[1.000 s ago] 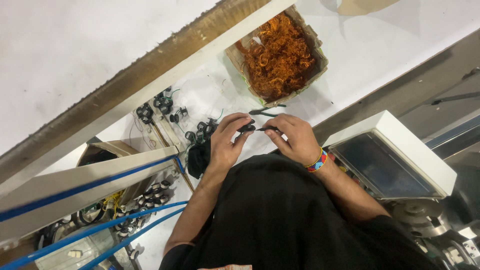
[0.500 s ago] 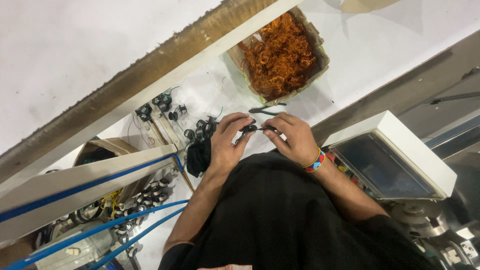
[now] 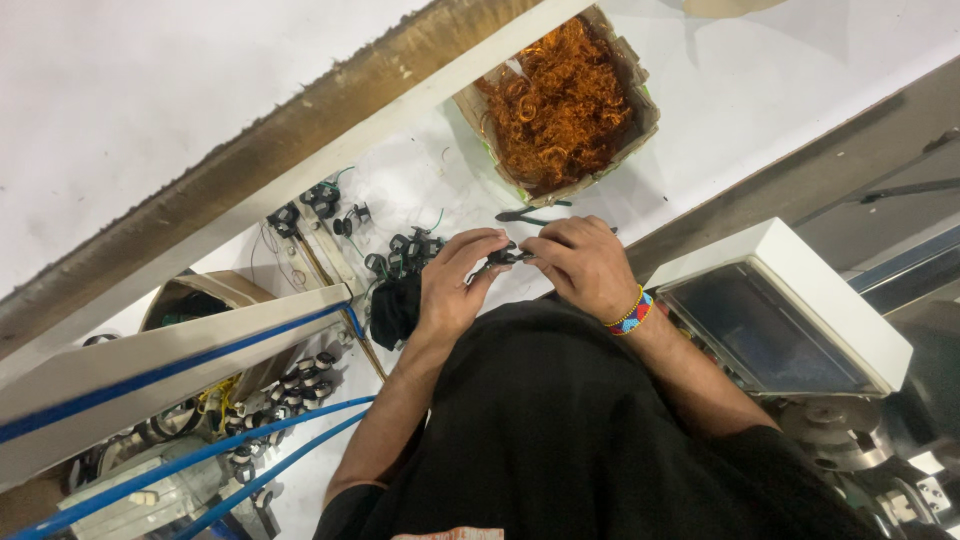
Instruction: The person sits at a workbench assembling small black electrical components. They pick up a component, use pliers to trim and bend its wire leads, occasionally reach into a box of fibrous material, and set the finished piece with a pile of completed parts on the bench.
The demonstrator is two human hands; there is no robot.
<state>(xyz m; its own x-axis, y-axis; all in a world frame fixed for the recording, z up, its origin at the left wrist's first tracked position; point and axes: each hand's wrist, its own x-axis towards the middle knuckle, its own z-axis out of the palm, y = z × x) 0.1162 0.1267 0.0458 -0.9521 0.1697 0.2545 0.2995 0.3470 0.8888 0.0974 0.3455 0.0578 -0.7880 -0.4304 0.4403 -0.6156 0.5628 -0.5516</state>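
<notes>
My left hand [image 3: 452,285] and my right hand [image 3: 582,262] meet over the white table and together pinch a small black coil part [image 3: 505,256] between their fingertips. A beaded bracelet [image 3: 630,314] circles my right wrist. Just beyond the hands lies a pair of dark cutters [image 3: 530,215] on the table. Several small black coil parts [image 3: 400,250] with thin wires lie scattered to the left of my left hand. A cardboard box [image 3: 640,95] full of tangled copper wire scraps [image 3: 555,100] stands behind the cutters.
A white box-shaped machine with a dark screen [image 3: 775,310] stands to my right. A white bar with blue tubing [image 3: 170,360] crosses at the left, above a bin of more black parts [image 3: 285,390]. A black cloth [image 3: 395,310] lies near my left wrist.
Both hands stay together on the small black part; the fingers shift slightly as they work it. The view has drifted a little.
</notes>
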